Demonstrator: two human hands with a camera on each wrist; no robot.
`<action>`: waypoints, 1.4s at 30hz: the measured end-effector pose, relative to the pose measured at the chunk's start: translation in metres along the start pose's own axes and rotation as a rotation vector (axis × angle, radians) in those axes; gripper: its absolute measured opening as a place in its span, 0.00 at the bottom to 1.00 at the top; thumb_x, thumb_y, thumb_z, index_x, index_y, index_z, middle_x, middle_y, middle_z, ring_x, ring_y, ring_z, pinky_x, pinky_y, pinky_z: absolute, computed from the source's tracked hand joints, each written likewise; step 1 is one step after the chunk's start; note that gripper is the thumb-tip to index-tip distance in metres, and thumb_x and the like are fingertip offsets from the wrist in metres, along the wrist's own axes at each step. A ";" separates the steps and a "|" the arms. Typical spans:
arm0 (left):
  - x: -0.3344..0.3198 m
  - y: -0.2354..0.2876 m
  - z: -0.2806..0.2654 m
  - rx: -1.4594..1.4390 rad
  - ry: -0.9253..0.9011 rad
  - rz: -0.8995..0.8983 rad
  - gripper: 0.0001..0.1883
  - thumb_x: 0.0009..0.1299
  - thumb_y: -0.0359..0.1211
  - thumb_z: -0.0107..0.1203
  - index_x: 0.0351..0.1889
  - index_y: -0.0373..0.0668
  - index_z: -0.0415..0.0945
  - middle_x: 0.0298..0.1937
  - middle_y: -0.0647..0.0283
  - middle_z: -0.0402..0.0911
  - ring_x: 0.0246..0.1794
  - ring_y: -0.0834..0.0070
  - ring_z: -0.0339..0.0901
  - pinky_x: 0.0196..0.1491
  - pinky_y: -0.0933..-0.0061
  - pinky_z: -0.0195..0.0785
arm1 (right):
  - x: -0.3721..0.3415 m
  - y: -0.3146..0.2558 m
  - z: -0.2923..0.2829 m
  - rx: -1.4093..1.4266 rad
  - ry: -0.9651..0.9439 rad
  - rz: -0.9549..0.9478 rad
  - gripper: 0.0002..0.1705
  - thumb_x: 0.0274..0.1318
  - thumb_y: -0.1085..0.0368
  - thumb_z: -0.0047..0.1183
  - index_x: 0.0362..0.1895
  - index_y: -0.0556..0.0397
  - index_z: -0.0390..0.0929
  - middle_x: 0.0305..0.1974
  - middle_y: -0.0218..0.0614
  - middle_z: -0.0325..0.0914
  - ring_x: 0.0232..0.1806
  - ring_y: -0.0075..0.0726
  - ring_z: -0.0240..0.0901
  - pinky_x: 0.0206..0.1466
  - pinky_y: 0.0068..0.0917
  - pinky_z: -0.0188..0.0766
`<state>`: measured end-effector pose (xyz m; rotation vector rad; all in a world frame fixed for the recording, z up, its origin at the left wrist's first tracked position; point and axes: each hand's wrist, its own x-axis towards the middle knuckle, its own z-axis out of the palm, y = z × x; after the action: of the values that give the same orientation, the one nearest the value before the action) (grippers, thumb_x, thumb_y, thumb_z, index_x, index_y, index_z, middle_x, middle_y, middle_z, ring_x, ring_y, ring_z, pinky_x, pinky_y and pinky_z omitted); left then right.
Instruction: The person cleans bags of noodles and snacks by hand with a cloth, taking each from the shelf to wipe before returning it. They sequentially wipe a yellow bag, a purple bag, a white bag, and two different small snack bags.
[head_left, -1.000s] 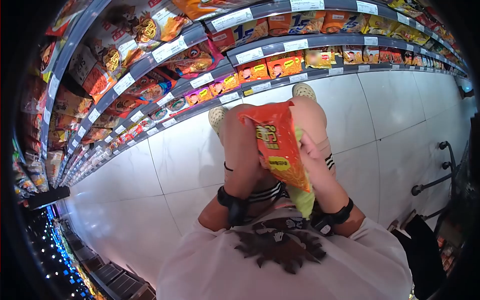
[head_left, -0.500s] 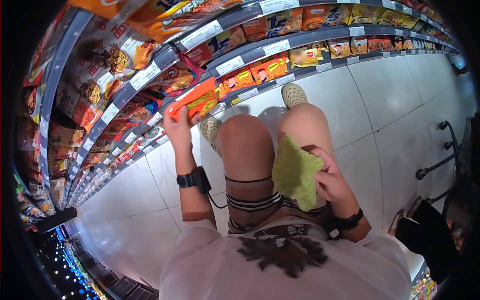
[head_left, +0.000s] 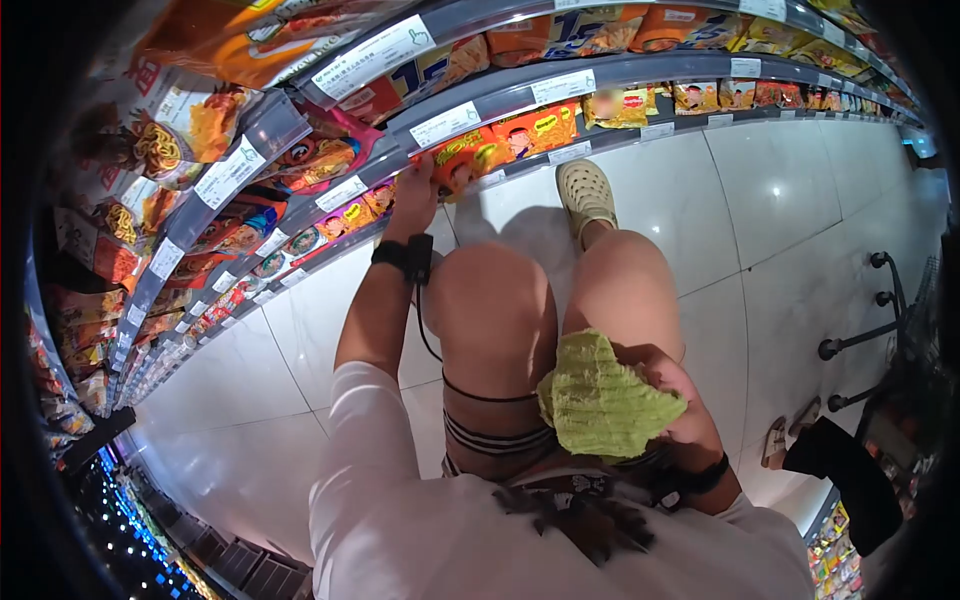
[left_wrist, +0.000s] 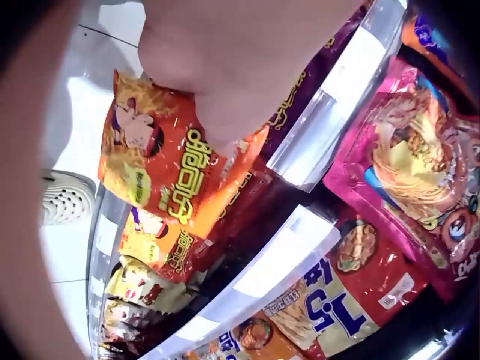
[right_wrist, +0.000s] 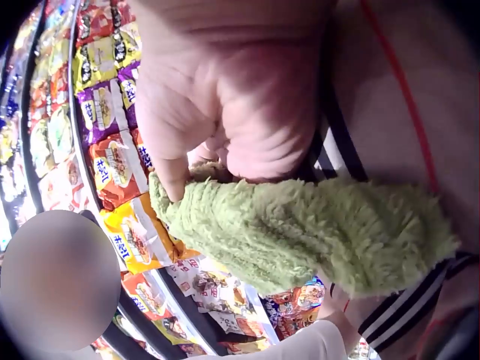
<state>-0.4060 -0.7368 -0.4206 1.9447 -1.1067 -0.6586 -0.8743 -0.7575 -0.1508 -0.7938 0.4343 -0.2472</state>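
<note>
My left hand [head_left: 412,200] reaches to the lowest shelf and grips an orange-red snack noodle packet [head_left: 466,165] by its end. In the left wrist view the packet [left_wrist: 161,154] has a cartoon figure and yellow lettering, with the fingers [left_wrist: 225,112] over its upper edge. It overlaps a similar orange packet [left_wrist: 146,232] standing on the shelf. Above my right thigh, my right hand [head_left: 682,395] holds a fluffy green cloth [head_left: 605,400]. The right wrist view shows thumb and fingers pinching the cloth [right_wrist: 300,236] at its upper edge.
Shelves with price-tag rails [head_left: 440,125] curve across the front and left, filled with noodle and snack packets. A clog [head_left: 585,195] is on the tiled floor [head_left: 680,180]. At right are black wheeled legs [head_left: 865,345] and another person's black trouser leg [head_left: 850,480].
The packet came off the cloth in front of my knees, and my left hand carried it forward to the bottom shelf. My right hand kept the green cloth above the thigh.
</note>
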 end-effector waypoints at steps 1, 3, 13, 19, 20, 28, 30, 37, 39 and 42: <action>0.005 -0.002 0.005 -0.285 0.088 -0.071 0.17 0.78 0.36 0.50 0.60 0.37 0.71 0.54 0.61 0.77 0.55 0.74 0.73 0.55 0.73 0.69 | 0.000 0.001 0.000 -0.029 0.046 0.006 0.18 0.60 0.69 0.54 0.53 0.61 0.68 0.59 0.44 0.70 0.58 0.39 0.71 0.59 0.36 0.71; 0.015 -0.003 0.018 -0.807 0.229 -0.002 0.19 0.74 0.36 0.56 0.60 0.37 0.70 0.54 0.60 0.78 0.53 0.75 0.73 0.55 0.73 0.67 | 0.003 -0.002 0.003 -0.021 0.109 0.032 0.17 0.61 0.66 0.55 0.50 0.61 0.69 0.59 0.46 0.69 0.59 0.42 0.71 0.60 0.37 0.71; 0.012 0.021 0.008 -0.193 0.136 -0.171 0.24 0.64 0.42 0.67 0.49 0.32 0.78 0.42 0.60 0.83 0.39 0.75 0.79 0.44 0.69 0.73 | 0.010 -0.001 0.004 0.095 0.076 -0.005 0.14 0.62 0.67 0.54 0.49 0.59 0.69 0.62 0.51 0.66 0.62 0.48 0.69 0.65 0.43 0.69; 0.022 0.034 -0.009 -0.091 0.050 -0.680 0.25 0.58 0.36 0.71 0.51 0.34 0.77 0.45 0.58 0.84 0.43 0.75 0.81 0.45 0.70 0.73 | 0.009 -0.008 0.009 0.076 0.098 0.027 0.10 0.60 0.75 0.55 0.34 0.54 0.65 0.64 0.53 0.66 0.71 0.53 0.60 0.68 0.44 0.61; 0.019 0.021 -0.005 -0.151 0.076 -0.514 0.25 0.58 0.37 0.71 0.50 0.34 0.78 0.44 0.57 0.85 0.43 0.74 0.81 0.45 0.70 0.73 | 0.007 -0.009 0.010 0.090 0.096 0.038 0.10 0.59 0.75 0.55 0.35 0.54 0.65 0.64 0.53 0.66 0.70 0.52 0.61 0.68 0.43 0.61; 0.005 0.020 -0.004 0.016 0.192 -0.094 0.29 0.59 0.53 0.66 0.43 0.35 0.81 0.35 0.55 0.85 0.35 0.68 0.83 0.38 0.69 0.74 | 0.008 -0.006 0.018 0.018 0.145 -0.052 0.08 0.58 0.69 0.55 0.40 0.55 0.70 0.57 0.46 0.70 0.60 0.46 0.69 0.62 0.40 0.66; 0.008 0.013 -0.013 0.389 -0.011 -0.210 0.24 0.60 0.51 0.65 0.37 0.37 0.82 0.33 0.58 0.86 0.30 0.70 0.84 0.33 0.69 0.74 | 0.008 -0.006 0.019 0.003 0.139 -0.057 0.08 0.58 0.70 0.55 0.39 0.56 0.70 0.57 0.47 0.70 0.59 0.47 0.69 0.60 0.40 0.68; 0.000 -0.011 -0.004 0.247 -0.136 -0.062 0.22 0.66 0.52 0.56 0.36 0.42 0.83 0.30 0.57 0.84 0.25 0.68 0.82 0.30 0.67 0.73 | 0.000 0.003 0.002 0.208 0.081 0.081 0.19 0.53 0.69 0.62 0.47 0.54 0.69 0.67 0.53 0.64 0.69 0.50 0.63 0.70 0.43 0.59; -0.001 0.025 0.001 -0.040 -0.067 -0.453 0.24 0.68 0.53 0.54 0.33 0.39 0.82 0.26 0.60 0.82 0.22 0.71 0.80 0.29 0.68 0.73 | 0.001 0.003 0.001 0.174 0.066 0.067 0.16 0.54 0.69 0.61 0.43 0.53 0.68 0.66 0.54 0.65 0.70 0.51 0.62 0.70 0.44 0.59; 0.008 0.019 -0.010 0.215 -0.260 -0.504 0.23 0.70 0.51 0.53 0.36 0.39 0.82 0.26 0.63 0.82 0.25 0.72 0.81 0.29 0.69 0.74 | 0.005 0.004 0.000 0.139 0.042 -0.044 0.14 0.56 0.70 0.59 0.39 0.52 0.65 0.65 0.54 0.66 0.70 0.54 0.61 0.69 0.44 0.59</action>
<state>-0.4035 -0.7455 -0.3995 2.4042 -0.8625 -1.1265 -0.8693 -0.7566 -0.1551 -0.6635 0.4349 -0.3323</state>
